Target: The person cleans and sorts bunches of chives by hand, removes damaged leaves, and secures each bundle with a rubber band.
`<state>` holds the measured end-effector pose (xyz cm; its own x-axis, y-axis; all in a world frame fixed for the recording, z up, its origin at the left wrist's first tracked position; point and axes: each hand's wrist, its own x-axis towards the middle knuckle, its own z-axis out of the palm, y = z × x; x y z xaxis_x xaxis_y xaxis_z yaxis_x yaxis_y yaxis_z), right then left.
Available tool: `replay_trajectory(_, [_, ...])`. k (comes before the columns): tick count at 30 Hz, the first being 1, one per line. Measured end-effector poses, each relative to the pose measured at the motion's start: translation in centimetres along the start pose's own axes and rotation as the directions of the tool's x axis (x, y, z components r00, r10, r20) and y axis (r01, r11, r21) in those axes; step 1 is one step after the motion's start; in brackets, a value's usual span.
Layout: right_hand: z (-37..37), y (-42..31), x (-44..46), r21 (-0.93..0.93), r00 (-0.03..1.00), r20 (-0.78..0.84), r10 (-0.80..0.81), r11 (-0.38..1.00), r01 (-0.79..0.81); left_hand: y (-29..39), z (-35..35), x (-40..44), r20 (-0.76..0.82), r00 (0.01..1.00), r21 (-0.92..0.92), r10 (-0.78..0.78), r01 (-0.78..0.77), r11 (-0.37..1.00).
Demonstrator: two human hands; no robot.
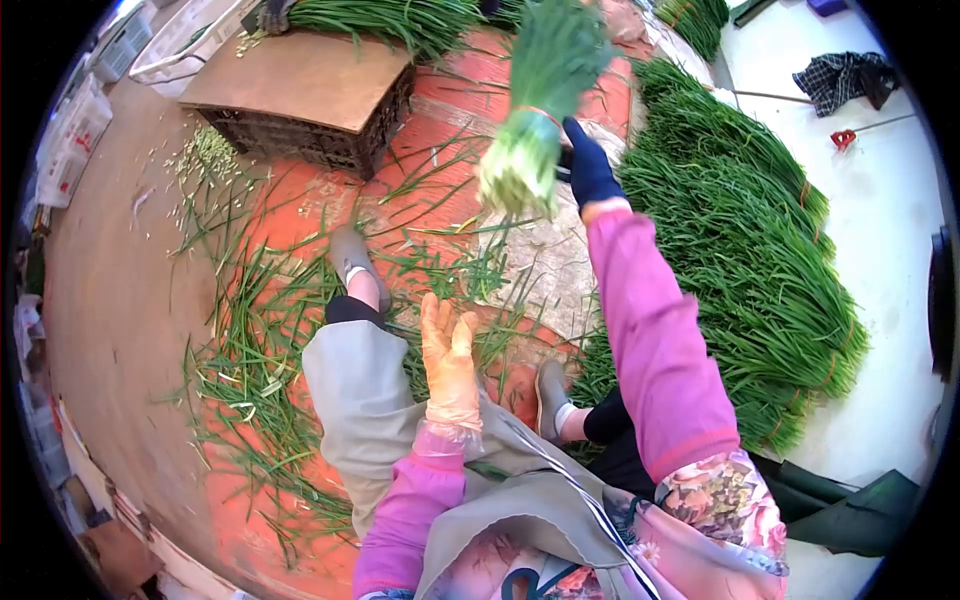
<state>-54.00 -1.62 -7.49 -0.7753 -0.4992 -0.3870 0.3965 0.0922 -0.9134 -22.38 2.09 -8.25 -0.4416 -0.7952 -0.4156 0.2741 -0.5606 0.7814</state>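
My grey apron [365, 390] lies in soft matte folds across my lap, well on my side of the low desk [300, 85], a smooth brown board on a latticed black crate [290, 140]. Also nearer than that desk, my left hand [450, 365] is spread, palm up, in a wrinkled orange glove with a crinkled clear cuff. Thin, ribbon-like cut leaves [260, 380] are strewn on the desk's near side, over a scuffed red sheet [230, 510]. Right of the desk, my right hand [592, 168], in dark blue knit, grips a bundle of greens [530, 150]: blunt pale stem ends, a narrow orange band, leaf tips blurred. Further right of the desk runs a long, shaggy heap of greens [730, 270], bordered by glossy white floor [890, 300]. More long leaves [390, 20] lie on the desk's far edge. Left of it, pale bits [210, 155] speckle dull brown floor [120, 280]; past its left corner sits a white plastic basket [150, 72]. Far to the desk's right lies a rumpled checked cloth [845, 80].
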Motion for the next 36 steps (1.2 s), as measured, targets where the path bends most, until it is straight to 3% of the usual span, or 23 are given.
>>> replay_trajectory(1, [0.4, -0.4, 1.8, -0.137, 0.991, -0.133, 0.033, 0.989, -0.051, 0.0, -0.1, 0.0, -0.011, 0.999, 0.000, -0.032, 0.032, 0.999])
replay_trajectory(3, [0.7, 0.9, 3.2, -0.342, 0.990, -0.070, -0.122, 0.935, 0.091, 0.1, -0.1, 0.1, -0.005, 0.997, 0.007, -0.074, 0.074, 0.997])
replay_trajectory(5, [1.1, 2.8, 0.7, -0.461, 0.966, 0.135, -0.220, 0.849, 0.258, 0.1, 0.0, 0.5, -0.037, 0.991, 0.009, -0.130, 0.130, 0.991])
replay_trajectory(7, [-0.5, 5.1, -4.7, -0.440, 0.908, 0.342, -0.241, 0.813, 0.382, -0.2, -0.4, 0.9, 0.013, 0.982, -0.036, -0.186, 0.186, 0.982])
replay_trajectory(9, [-3.5, 6.9, -10.8, -0.428, 0.908, 0.319, -0.271, 0.814, 0.393, -1.2, -1.3, 1.0, 0.184, 0.972, 0.017, -0.145, 0.144, 0.989])
replay_trajectory(11, [-7.7, 6.5, -17.4, -0.410, 0.921, 0.271, -0.281, 0.832, 0.375, -1.0, -1.0, 0.9, 0.224, 0.942, 0.088, -0.251, 0.237, 0.968])
replay_trajectory(13, [-12.0, 4.9, -24.8, -0.238, 0.912, 0.144, -0.385, 0.881, 0.410, -1.6, -1.3, 1.4, 0.293, 0.895, 0.097, -0.336, 0.322, 0.942])
replay_trajectory(16, [-18.6, 3.1, -35.7, -0.234, 0.918, -0.120, -0.378, 0.909, 0.344, -2.9, -2.0, 1.9, 0.339, 0.853, 0.213, -0.396, 0.341, 0.916])
replay_trajectory(18, [-22.3, 3.4, -42.3, -0.133, 0.890, -0.367, -0.270, 0.962, 0.237, -4.0, -2.7, 2.2, 0.349, 0.837, 0.296, -0.422, 0.328, 0.897])
replay_trajectory(19, [-24.3, 4.6, -45.0, -0.117, 0.871, -0.407, -0.277, 0.961, 0.250, -4.4, -3.1, 2.2, 0.336, 0.836, 0.329, -0.434, 0.328, 0.886])
replay_trajectory(21, [-28.7, 9.5, -49.0, 0.011, 0.799, -0.598, -0.065, 0.996, 0.089, -4.6, -3.0, 1.7, 0.235, 0.853, 0.420, -0.466, 0.343, 0.840])
replay_trajectory(24, [-35.4, 18.4, -54.3, 0.095, 0.650, -0.759, -0.038, 0.981, 0.169, -4.4, -4.2, 1.1, 0.211, 0.875, 0.489, -0.436, 0.292, 0.822])
replay_trajectory(26, [-43.2, 28.4, -58.3, 0.075, 0.590, -0.807, 0.013, 0.994, 0.082, -3.8, -4.9, 1.0, 0.216, 0.890, 0.522, -0.401, 0.242, 0.818])
replay_trajectory(28, [-45.4, 31.9, -60.0, 0.041, 0.582, -0.813, 0.032, 0.999, 0.003, -3.0, -5.4, 0.5, 0.234, 0.907, 0.541, -0.351, 0.178, 0.822])
replay_trajectory(30, [-44.8, 33.5, -61.5, 0.355, 0.262, -0.897, 0.356, 0.933, -0.053, -1.8, -5.5, -0.6, 0.219, 0.926, 0.569, -0.309, 0.137, 0.811])
replay_trajectory(31, [-46.0, 35.9, -61.3, 0.363, 0.271, -0.892, 0.363, 0.930, -0.051, -1.4, -5.3, -1.4, 0.204, 0.941, 0.574, -0.268, 0.107, 0.812])
replay_trajectory(33, [-47.7, 40.6, -59.9, 0.204, 0.124, -0.952, 0.279, 0.884, -0.420, -0.3, -6.0, -2.6, 0.241, 0.946, 0.588, -0.215, 0.033, 0.808])
replay_trajectory(35, [-46.8, 39.4, -58.2, 0.203, 0.187, -0.936, 0.299, 0.891, -0.407, 1.2, -5.4, -5.3, 0.280, 0.941, 0.603, -0.191, -0.018, 0.797])
replay_trajectory(36, [-47.2, 40.0, -57.1, 0.141, 0.155, -0.957, 0.244, 0.862, -0.487, 1.6, -5.1, -6.4, 0.267, 0.948, 0.614, -0.173, -0.029, 0.789])
